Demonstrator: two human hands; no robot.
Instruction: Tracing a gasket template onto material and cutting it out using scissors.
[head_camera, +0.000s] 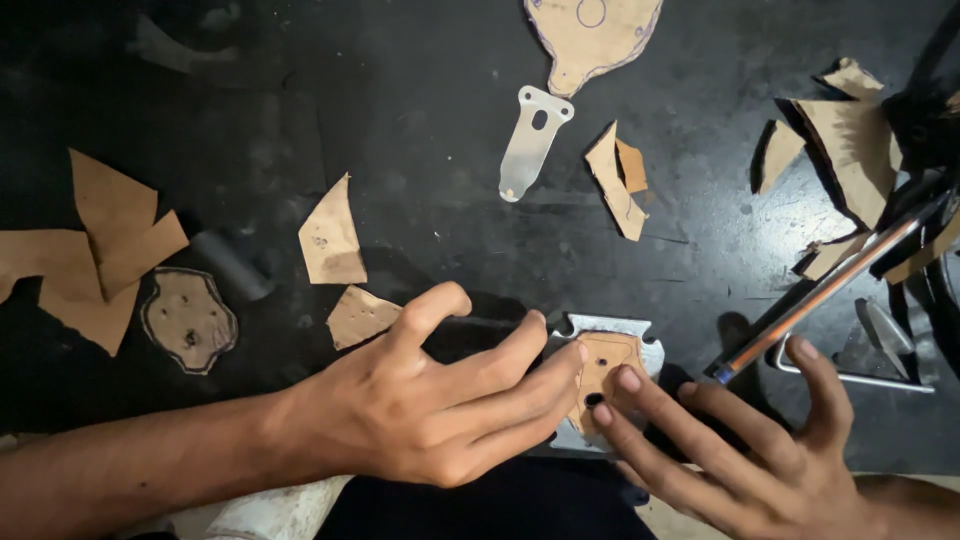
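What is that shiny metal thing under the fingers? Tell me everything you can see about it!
The metal plate lies flat on the black table, near its front edge. It looks like thin, silvery sheet metal with a notched, wavy outline. A brown cardboard piece with small holes lies on top of it. The left hand covers its left side, fingertips pressing there. The right hand touches the cardboard from the right. Much of the plate is hidden.

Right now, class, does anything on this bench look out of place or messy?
Yes. Torn brown card offcuts lie scattered over the black bench, some overlapping. Both hands press a card piece onto a metal plate.
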